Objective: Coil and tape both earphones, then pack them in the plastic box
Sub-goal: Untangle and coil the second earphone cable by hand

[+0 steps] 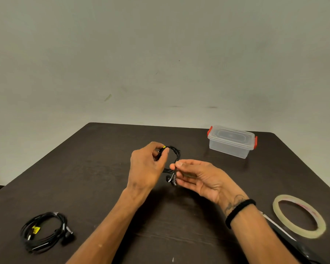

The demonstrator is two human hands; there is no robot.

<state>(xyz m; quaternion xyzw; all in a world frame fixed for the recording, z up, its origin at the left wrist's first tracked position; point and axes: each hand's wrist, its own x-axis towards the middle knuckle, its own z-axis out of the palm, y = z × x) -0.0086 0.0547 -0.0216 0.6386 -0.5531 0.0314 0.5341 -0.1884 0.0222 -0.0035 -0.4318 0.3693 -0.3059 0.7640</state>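
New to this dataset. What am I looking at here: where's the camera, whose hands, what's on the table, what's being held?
There is no robot: a person works bare-handed, filmed by one wide-angle camera on their head, looking down. The left hand and right hand both pinch a coiled black earphone above the dark table. A second coiled earphone lies at near left. A closed clear plastic box with red clips sits at far right. A tape roll lies at near right, beside what looks like scissors, partly cut off.

From my hands' coil (171, 159) at centre: plastic box (231, 142) at two o'clock, tape roll (299, 216) at four, second earphone coil (46, 231) at eight.
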